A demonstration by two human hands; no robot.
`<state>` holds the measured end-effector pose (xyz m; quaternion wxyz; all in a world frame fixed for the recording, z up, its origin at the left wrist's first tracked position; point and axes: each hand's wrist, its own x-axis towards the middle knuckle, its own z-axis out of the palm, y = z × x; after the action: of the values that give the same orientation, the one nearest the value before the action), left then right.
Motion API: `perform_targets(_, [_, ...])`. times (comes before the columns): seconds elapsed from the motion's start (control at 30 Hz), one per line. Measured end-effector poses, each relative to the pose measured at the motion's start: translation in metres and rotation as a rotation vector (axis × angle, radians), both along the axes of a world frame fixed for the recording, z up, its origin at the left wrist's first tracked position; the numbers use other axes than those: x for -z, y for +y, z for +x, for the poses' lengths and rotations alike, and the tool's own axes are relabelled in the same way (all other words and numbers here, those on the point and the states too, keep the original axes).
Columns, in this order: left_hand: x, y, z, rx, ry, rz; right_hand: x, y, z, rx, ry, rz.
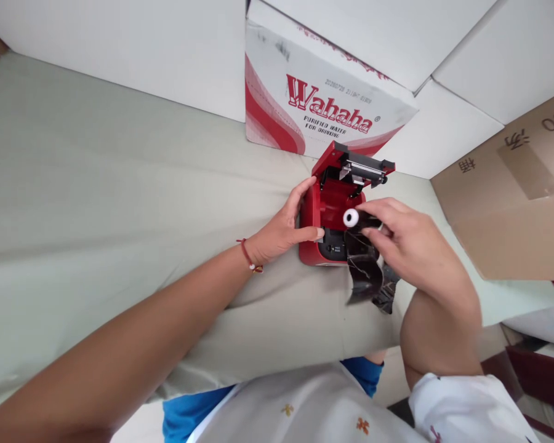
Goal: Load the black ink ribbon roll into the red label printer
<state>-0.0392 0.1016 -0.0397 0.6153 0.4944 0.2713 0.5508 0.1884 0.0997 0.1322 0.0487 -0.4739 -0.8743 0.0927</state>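
Note:
A small red label printer point(308, 243) stands on the cloth-covered surface with its lid point(329, 159) tilted up, showing a red hollow and black parts inside. My left hand point(289, 224) grips its left side, thumb over the near rim and fingers along the outer wall. Just above the printer's right side, my right hand point(399, 237) pinches a roll of dark ribbon point(365, 223) by its end. The white round core of the roll point(351, 218) faces left. A loose, crumpled length of dark, shiny ribbon point(365, 277) hangs down in front of the printer's right corner.
Behind the printer stands a white and red water carton point(323, 104) against a white panel point(133, 49). A brown cardboard box point(512, 203) closes off the right. Pale green cloth point(96, 203) covers the surface, and its near edge lies by my lap.

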Motion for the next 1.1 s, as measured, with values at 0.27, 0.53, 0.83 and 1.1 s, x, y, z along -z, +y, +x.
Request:
perform_targets(0.27, [0.0, 0.001, 0.001, 0.008, -0.005, -0.009, 0.024, 0.029, -0.043, 0.04, -0.29, 0.014])
perform_targets(0.53, [0.005, 0.004, 0.0, 0.008, 0.024, 0.022, 0.047, 0.049, -0.042, 0.009, -0.158, 0.103])
perform_targets(0.83, [0.001, 0.001, -0.001, -0.003, 0.055, 0.054, -0.004, 0.028, -0.006, -0.306, -0.03, -0.138])
perform_targets(1.1, [0.004, -0.005, -0.002, -0.098, 0.19, 0.117, -0.017, 0.011, 0.007, -0.579, -0.06, -0.234])
